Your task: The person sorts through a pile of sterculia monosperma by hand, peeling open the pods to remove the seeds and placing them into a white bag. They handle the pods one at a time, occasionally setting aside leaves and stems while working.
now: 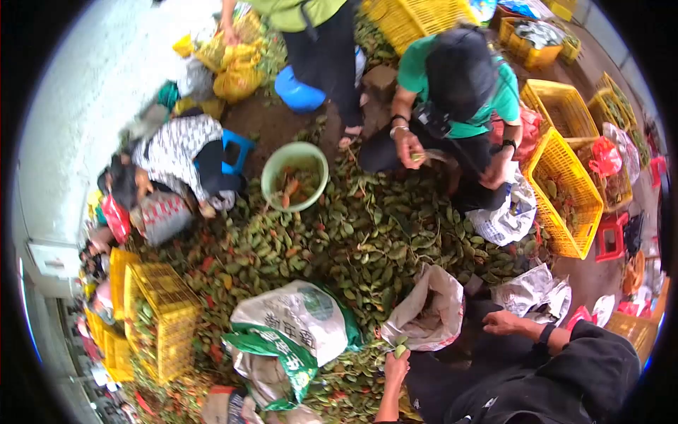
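Observation:
At the lower middle, my left hand (397,367) is closed around a green leaf (400,349), which sticks up past the fingers. An open white woven sack (426,311) stands just above it, its mouth wide and its inside greyish. My right hand (501,323) hovers beyond the sack's right side, fingers curled; what they hold, if anything, I cannot make out. A heap of green leaves (318,247), with reddish bits among them, spreads over the floor. Left of the open sack lies a white and green printed sack (293,325).
A pale green basin (326,180) holds some reddish pieces. Opposite, a person in a green shirt (417,63) handles something small. Another person bends at the left (176,152). Yellow crates (176,332) stand left, more yellow crates (590,237) right, near a red stool (609,237).

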`<state>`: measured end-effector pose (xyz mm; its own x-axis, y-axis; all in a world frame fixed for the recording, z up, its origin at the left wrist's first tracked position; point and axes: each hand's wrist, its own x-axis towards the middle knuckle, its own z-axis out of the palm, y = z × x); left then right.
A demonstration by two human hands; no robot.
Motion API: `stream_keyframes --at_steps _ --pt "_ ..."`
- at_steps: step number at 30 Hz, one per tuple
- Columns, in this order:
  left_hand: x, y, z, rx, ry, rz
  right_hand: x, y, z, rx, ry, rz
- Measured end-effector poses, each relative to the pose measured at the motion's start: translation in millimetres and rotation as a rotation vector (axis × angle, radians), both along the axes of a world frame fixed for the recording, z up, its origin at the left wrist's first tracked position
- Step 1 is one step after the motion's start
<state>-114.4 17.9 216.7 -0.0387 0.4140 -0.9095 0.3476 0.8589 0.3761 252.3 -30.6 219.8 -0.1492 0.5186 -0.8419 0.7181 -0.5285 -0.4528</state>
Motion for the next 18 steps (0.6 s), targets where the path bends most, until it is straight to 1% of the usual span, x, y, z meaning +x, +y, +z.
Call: stream_keyframes --at_steps 1,2,3,4,5,7,8,9,10,11,12,13,15,16,17,18 --pt "1.2 3.5 2.0 0.059 0.058 -0.140 10.4 -7.2 5.8 0.021 0.012 -0.039" --pt "-8.1 -15.0 -38.9 0.241 0.268 -0.445 22.2 -12.3 12.0 0.038 0.000 -0.083" --pt "-0.1 -14.0 -33.8 0.280 0.274 -0.513 34.0 -16.8 18.4 0.054 -0.014 -0.130" --pt "15.4 -9.2 -25.5 0.275 0.240 -0.564 41.8 -20.0 32.2 0.088 -0.006 -0.232" --pt "29.2 -8.0 -16.1 0.266 0.211 -0.612 48.1 -25.3 39.8 0.108 0.003 -0.274" --pt "85.4 14.5 37.0 0.208 -0.080 -0.693 65.3 -38.3 42.7 0.131 -0.002 -0.397" --pt "136.9 35.9 75.2 0.177 -0.186 -0.813 77.9 -52.8 38.8 0.177 -0.007 -0.440" --pt "182.3 43.9 95.1 0.119 -0.309 -0.896 84.0 -55.8 43.3 0.188 -0.002 -0.471" --pt "217.9 46.1 96.0 0.062 -0.458 -0.866 94.1 -70.9 27.9 0.181 0.004 -0.535" --pt "250.9 51.3 97.5 0.000 -0.605 -0.829 102.7 -76.5 25.7 0.173 0.010 -0.595" --pt "289.5 64.2 110.2 0.027 -0.656 -0.863 108.9 -80.3 25.1 0.129 0.007 -0.688" --pt "333.7 77.5 129.6 0.053 -0.709 -0.889 116.3 -84.5 24.0 0.131 0.006 -0.704" --pt "419.8 127.9 205.4 0.034 -0.801 -0.906 135.8 -95.7 11.0 0.199 -0.017 -0.727" --pt "458.9 152.0 218.9 0.053 -0.872 -0.903 143.9 -101.5 9.4 0.214 0.005 -0.797" --pt "493.6 180.2 266.6 0.139 -0.878 -0.899 152.1 -116.2 -14.2 0.235 0.018 -0.834" --pt "535.3 210.7 275.5 0.192 -0.896 -0.802 162.3 -117.8 -5.2 0.181 0.043 -0.898"
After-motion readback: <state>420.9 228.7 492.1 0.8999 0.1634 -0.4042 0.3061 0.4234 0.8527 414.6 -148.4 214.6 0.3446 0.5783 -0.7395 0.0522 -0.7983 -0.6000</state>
